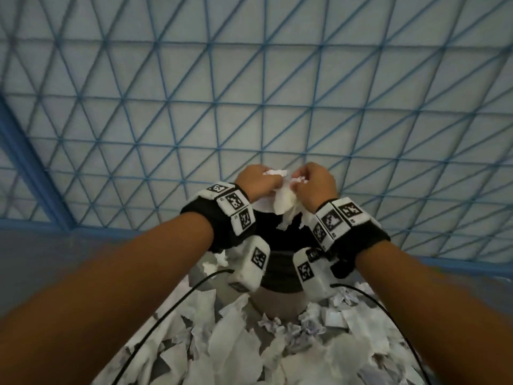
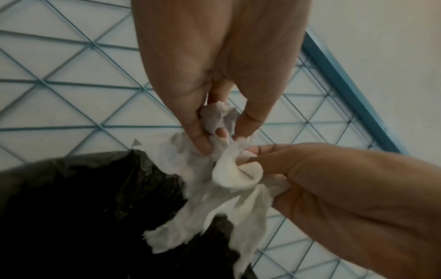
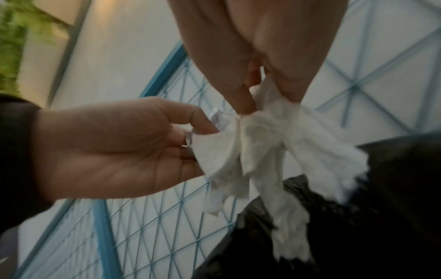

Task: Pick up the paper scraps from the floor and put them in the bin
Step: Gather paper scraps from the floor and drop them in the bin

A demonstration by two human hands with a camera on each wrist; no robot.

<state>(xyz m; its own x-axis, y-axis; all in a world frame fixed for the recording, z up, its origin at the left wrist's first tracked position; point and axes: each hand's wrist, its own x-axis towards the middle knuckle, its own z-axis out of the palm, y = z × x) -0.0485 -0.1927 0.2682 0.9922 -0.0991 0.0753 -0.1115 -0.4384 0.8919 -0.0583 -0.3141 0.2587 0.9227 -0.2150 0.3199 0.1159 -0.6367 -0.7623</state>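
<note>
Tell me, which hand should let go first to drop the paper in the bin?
Probably either: the left hand and right hand both pinch the same paper bunch, which hangs over the black-lined bin. The left seems to pinch only a corner, so it could release first; the rest hangs from the right.

No readable text, brand or sign anywhere. Only markings: b/w square code tags on wrist bands (image 1: pixel 236 209) (image 1: pixel 340 218) and on the cam boxes under them (image 1: pixel 251 263) (image 1: pixel 312 269); tiny digits beside the tags, too small/blurred to read.
</note>
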